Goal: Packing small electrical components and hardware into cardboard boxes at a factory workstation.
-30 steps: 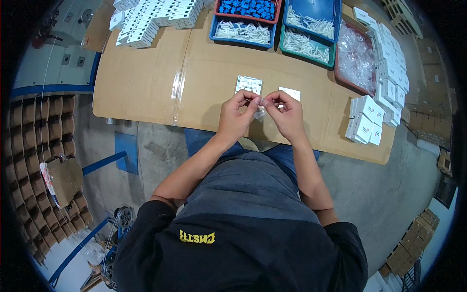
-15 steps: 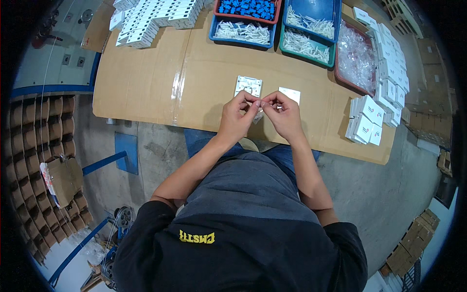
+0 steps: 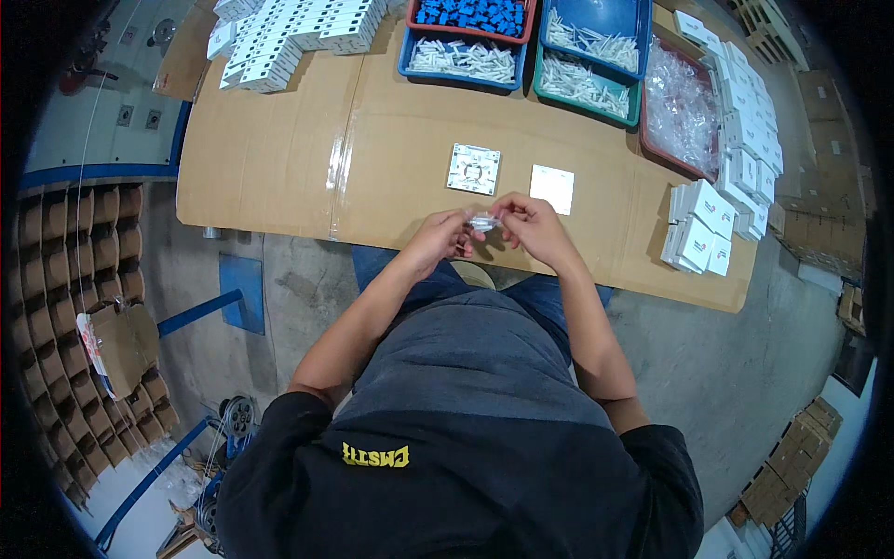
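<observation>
Broadly, a cardboard-covered table (image 3: 279, 158) fills the upper half of the frame, its near edge running just above the hands. Along the top sit a blue tray of white pieces (image 3: 463, 58), a red tray of blue pieces (image 3: 473, 16), a green tray of white pieces (image 3: 582, 79), and a red tray of clear bags (image 3: 678, 104) at upper right; stacks of white boxes (image 3: 298, 33) lie upper left, more small white boxes (image 3: 700, 228) at right. Centre frame, a white square plate (image 3: 473, 169) and a flat white cover (image 3: 552, 187) lie side by side, just above the hands. The left hand (image 3: 438, 240) and right hand (image 3: 531, 228) meet at centre, fingertips of both pinched on a small clear piece (image 3: 484, 222) held between them, over the table's near edge. Too small to tell what the piece is. Risk, as judged: the piece is tiny and gripped only at fingertips right above the edge; a slip would likely send it into the lap or onto the floor below. Pulling it unevenly could tear or bend it. A forearm sweeping forward could nudge the plate or cover out of place.
</observation>
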Demonstrator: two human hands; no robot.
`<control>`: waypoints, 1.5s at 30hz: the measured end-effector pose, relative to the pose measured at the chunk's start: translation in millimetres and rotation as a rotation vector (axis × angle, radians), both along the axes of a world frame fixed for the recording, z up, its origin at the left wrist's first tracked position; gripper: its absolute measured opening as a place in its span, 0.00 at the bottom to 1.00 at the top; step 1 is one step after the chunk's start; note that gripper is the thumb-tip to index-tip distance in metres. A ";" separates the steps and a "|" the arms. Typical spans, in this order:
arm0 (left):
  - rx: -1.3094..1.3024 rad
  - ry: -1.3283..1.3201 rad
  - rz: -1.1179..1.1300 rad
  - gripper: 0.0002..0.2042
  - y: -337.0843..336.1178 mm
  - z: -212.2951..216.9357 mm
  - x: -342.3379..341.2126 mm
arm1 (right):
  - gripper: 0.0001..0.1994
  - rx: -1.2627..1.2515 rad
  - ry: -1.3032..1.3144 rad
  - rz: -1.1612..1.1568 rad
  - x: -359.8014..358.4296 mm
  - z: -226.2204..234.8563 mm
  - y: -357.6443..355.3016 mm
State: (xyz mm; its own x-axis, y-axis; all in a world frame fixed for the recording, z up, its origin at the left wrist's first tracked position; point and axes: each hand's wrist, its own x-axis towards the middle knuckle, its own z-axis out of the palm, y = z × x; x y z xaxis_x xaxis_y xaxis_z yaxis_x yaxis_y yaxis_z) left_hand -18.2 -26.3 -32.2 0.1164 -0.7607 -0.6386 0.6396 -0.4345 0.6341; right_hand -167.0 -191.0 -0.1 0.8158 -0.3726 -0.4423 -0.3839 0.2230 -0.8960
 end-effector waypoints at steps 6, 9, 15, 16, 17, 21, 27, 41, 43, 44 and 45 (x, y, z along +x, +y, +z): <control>0.018 -0.127 -0.012 0.13 11.6 -12.8 0.9 | 0.06 -0.004 0.007 0.074 -8.0 -42.1 8.7; -0.122 -0.359 0.069 0.11 -2.3 -20.1 6.5 | 0.06 -0.055 -0.094 -0.032 4.8 -44.3 6.5; -0.234 -1.100 0.035 0.09 -37.5 -11.9 38.9 | 0.07 -0.489 -0.132 -0.076 46.5 -41.4 -19.7; -0.212 -1.432 -0.047 0.10 -41.1 -8.4 43.8 | 0.07 -0.664 -0.102 -0.029 51.1 -42.5 -22.8; -0.213 -1.437 -0.044 0.10 -43.1 -10.5 48.1 | 0.07 -0.804 -0.193 -0.027 56.2 -47.8 -23.8; -0.319 -1.675 -0.043 0.10 -48.0 -23.5 53.8 | 0.05 -0.996 -0.240 0.009 60.2 -58.4 -22.9; -0.264 -1.509 0.008 0.07 -46.6 -29.5 48.2 | 0.04 -1.210 -0.217 -0.013 56.3 -58.6 -22.3; -0.407 -1.535 0.011 0.08 -38.6 -36.0 52.8 | 0.03 -1.219 -0.068 0.119 52.3 -51.7 -25.3; -0.443 -1.617 -0.092 0.10 -33.5 -31.1 54.6 | 0.04 -1.224 -0.062 0.164 51.5 -48.3 -27.0; -0.443 -1.618 -0.093 0.10 -32.1 -28.2 53.7 | 0.04 -1.231 -0.060 0.213 51.8 -46.1 -28.0; -0.448 -1.652 -0.121 0.12 -30.6 -25.5 52.5 | 0.04 -1.231 -0.061 0.212 51.3 -43.7 -28.2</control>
State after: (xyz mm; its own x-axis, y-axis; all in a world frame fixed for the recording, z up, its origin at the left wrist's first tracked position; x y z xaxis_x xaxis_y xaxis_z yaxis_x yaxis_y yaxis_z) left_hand 34.3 -56.9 -57.6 0.3151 -0.8862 0.3396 -0.7889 -0.0457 0.6128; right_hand -115.7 -219.2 -43.8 0.9173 -0.3702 0.1465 -0.2604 -0.8361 -0.4828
